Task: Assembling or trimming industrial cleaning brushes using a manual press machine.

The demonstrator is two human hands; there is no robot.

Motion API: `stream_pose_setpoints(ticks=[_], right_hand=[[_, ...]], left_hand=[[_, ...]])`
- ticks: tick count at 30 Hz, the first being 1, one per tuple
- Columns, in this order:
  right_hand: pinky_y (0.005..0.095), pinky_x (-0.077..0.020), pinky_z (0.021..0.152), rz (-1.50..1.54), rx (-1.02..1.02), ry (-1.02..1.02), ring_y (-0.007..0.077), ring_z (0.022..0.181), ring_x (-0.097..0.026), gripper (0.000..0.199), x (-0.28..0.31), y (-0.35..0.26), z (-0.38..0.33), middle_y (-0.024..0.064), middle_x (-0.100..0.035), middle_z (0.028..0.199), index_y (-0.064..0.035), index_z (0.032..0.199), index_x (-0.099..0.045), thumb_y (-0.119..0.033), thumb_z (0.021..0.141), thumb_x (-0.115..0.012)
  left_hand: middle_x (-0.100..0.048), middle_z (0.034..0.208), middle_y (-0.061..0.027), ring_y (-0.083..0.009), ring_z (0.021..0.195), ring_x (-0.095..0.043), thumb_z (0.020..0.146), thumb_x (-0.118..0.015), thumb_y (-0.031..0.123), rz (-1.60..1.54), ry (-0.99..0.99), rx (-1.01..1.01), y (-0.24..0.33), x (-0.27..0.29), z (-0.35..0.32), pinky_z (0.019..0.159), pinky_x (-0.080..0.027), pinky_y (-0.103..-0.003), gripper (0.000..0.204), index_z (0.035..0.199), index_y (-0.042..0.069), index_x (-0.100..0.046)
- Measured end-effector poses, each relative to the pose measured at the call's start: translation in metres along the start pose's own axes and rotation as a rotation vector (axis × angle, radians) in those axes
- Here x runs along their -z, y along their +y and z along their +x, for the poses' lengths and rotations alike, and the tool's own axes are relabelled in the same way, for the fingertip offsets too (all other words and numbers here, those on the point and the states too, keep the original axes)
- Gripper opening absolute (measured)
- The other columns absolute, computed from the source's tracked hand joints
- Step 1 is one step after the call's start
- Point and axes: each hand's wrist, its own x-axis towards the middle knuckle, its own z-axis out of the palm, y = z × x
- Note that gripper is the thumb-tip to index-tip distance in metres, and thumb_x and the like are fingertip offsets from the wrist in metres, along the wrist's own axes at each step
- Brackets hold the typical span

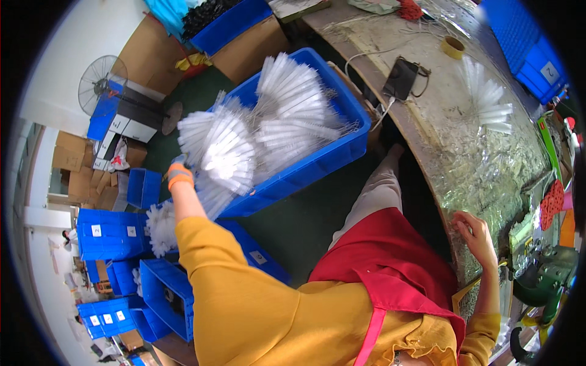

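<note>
My left hand (179, 173), in an orange and grey glove, is at the left side of a fanned bundle of white bristle brushes (223, 149) with thin wire stems. Its fingers are mostly hidden, so whether it grips any brush does not show. More brush bundles (293, 91) lie heaped in a large blue crate (305, 161), some sticking out over its rim. Bare and loosely bent, my right hand (476, 236) rests by the edge of the worktable (445, 152), fingers a little apart and nothing visible in them.
On the table are a phone (401, 78) with a cable, a tape roll (452, 47) and another brush bundle (488, 97). A green machine (543, 277) stands at the right. Blue crates (113, 235) are stacked at the left, below a standing fan (102, 85).
</note>
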Motion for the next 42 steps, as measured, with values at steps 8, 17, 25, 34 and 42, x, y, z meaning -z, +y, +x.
stream_pose_setpoints(ticks=[8,17,25,34,42], right_hand=[[0.0261,-0.0456,0.064,0.143,-0.132,0.173,0.0155,0.072,-0.059,0.021,0.016,0.034,0.002,0.0113,-0.062,0.079,0.0028,0.099,-0.053,-0.007,0.081,-0.049],[0.0236,-0.0450,0.051,0.324,-0.458,0.540,0.0118,0.059,-0.056,0.024,0.061,0.095,0.063,0.0071,-0.061,0.079,-0.0004,0.097,-0.055,-0.017,0.082,-0.048],[0.0424,-0.0380,0.082,-0.195,-0.654,0.619,0.0303,0.093,-0.054,0.057,0.105,0.128,0.143,0.0180,-0.060,0.089,0.0000,0.103,-0.052,-0.051,0.078,-0.044],[0.0450,-0.0330,0.089,-0.442,-0.643,0.582,0.0343,0.108,-0.040,0.098,0.067,0.091,0.253,0.0221,-0.040,0.119,0.0078,0.130,-0.007,-0.045,0.067,-0.061],[0.0342,-0.0468,0.056,0.040,-0.412,0.833,0.0257,0.059,-0.057,0.071,0.114,0.096,0.222,0.0186,-0.057,0.078,0.0013,0.123,-0.023,-0.009,0.062,-0.058]], left_hand=[[-0.052,0.107,-0.0129,-0.0196,0.092,-0.052,0.075,-0.060,0.016,-0.233,-0.181,-1.131,0.129,-0.127,-0.147,0.081,-0.042,-0.028,0.043,0.112,-0.001,-0.047],[-0.048,0.113,-0.0239,-0.0343,0.102,-0.049,0.068,-0.058,0.047,0.421,-0.712,-1.489,0.091,-0.432,-0.397,0.088,-0.038,-0.040,0.073,0.116,-0.005,-0.040],[-0.042,0.125,-0.0129,-0.0272,0.120,-0.033,0.073,-0.052,0.046,0.801,-0.700,-1.317,0.070,-0.527,-0.455,0.099,-0.018,-0.048,0.069,0.126,0.007,-0.030],[-0.049,0.115,-0.0101,-0.0217,0.110,-0.042,0.080,-0.044,0.033,0.335,-0.771,-1.901,0.012,-0.515,-0.481,0.096,-0.025,-0.047,0.042,0.116,0.010,-0.044],[-0.060,0.091,-0.0116,-0.0289,0.082,-0.057,0.078,-0.052,0.015,-0.166,-1.003,-1.490,0.014,-0.475,-0.460,0.070,-0.047,-0.034,0.020,0.096,0.008,-0.058]])
